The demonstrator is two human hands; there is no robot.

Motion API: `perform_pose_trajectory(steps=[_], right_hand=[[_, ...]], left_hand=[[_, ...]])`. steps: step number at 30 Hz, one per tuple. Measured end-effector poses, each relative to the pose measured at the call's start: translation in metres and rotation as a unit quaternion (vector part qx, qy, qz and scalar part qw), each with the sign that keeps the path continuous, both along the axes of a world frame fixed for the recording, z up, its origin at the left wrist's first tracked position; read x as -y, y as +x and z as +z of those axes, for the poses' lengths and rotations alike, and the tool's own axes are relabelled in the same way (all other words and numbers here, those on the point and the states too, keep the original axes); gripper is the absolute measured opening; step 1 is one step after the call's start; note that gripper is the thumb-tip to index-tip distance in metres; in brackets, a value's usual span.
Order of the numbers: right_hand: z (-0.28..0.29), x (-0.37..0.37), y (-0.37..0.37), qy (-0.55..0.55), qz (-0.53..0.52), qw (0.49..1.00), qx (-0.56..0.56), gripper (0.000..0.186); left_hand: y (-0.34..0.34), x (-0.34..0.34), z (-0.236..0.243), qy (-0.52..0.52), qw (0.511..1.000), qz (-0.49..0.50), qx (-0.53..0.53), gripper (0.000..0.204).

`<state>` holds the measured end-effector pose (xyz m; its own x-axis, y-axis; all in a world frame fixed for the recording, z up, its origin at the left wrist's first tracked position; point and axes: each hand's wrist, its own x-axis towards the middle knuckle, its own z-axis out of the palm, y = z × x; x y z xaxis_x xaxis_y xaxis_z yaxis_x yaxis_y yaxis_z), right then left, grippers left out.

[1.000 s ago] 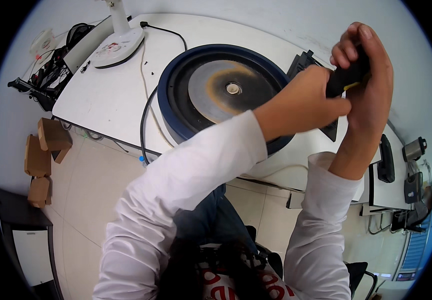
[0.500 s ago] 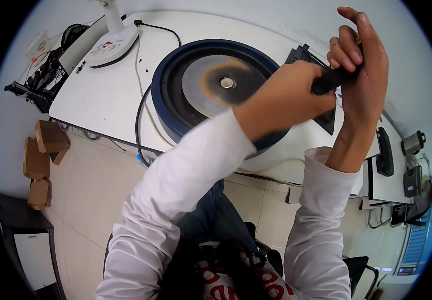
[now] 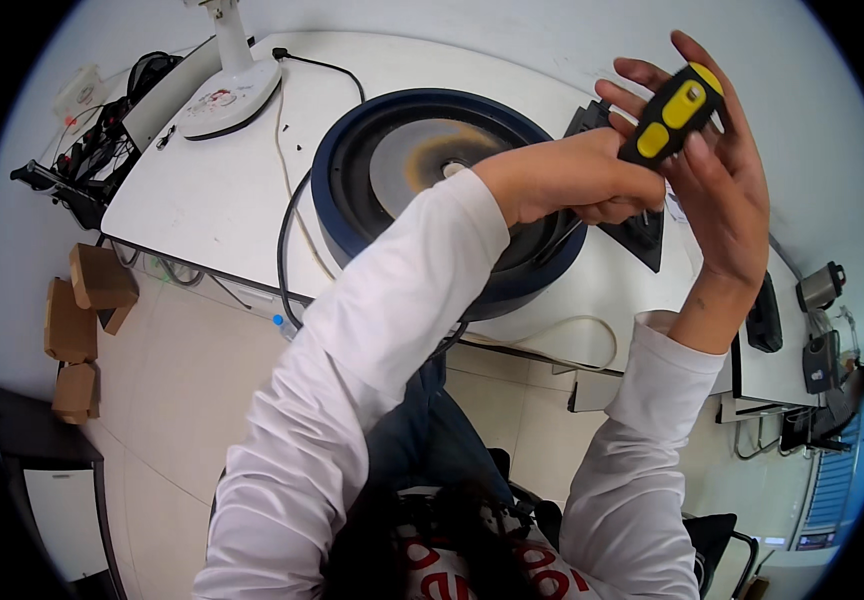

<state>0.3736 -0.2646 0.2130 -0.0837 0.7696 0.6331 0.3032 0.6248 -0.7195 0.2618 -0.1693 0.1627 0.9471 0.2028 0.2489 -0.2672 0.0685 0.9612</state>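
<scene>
My left hand (image 3: 592, 185) is closed around the lower part of a black and yellow screwdriver (image 3: 680, 108), whose shaft points down-left over the dark blue round machine (image 3: 337, 185). My right hand (image 3: 727, 205) loosely holds the handle's top, thumb against it and other fingers extended behind. The machine's worn grey disc (image 3: 397, 170) has a brownish ring and a central fitting, partly covered by my left hand.
A white stand base (image 3: 232, 105) and cables sit on the white table (image 3: 182, 190). A black angular part (image 3: 632, 250) lies right of the machine. Cardboard boxes (image 3: 72, 315) stand at left; a side desk (image 3: 782, 375) with a steel pot (image 3: 822, 285) is at right.
The screwdriver has rotated, now showing its yellow patches, with its shaft visible below. My left hand has turned and moved slightly left; my right hand's fingers have stretched out.
</scene>
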Motion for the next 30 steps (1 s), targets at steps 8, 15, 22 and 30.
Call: perform_pose_trajectory(steps=[8, 15, 22, 30], right_hand=[[-0.013, -0.006, 0.003, 0.06, -0.239, 0.968, 0.047, 0.051], [-0.013, -0.011, -0.035, 0.111, -0.272, 0.953, 0.065, 0.05], [-0.001, 0.012, -0.003, 0.063, -0.021, 0.994, -0.087, 0.041], [-0.001, 0.016, -0.012, 0.141, -0.408, 0.892, 0.136, 0.031]], left_hand=[[-0.005, 0.021, -0.017, 0.286, 0.895, 0.337, 0.056, 0.021], [0.013, 0.027, -0.023, 0.047, 0.943, 0.283, 0.166, 0.02], [0.01, 0.003, -0.01, 0.056, 0.998, -0.01, -0.01, 0.019], [0.009, 0.044, -0.015, 0.214, 0.921, 0.291, 0.147, 0.017]])
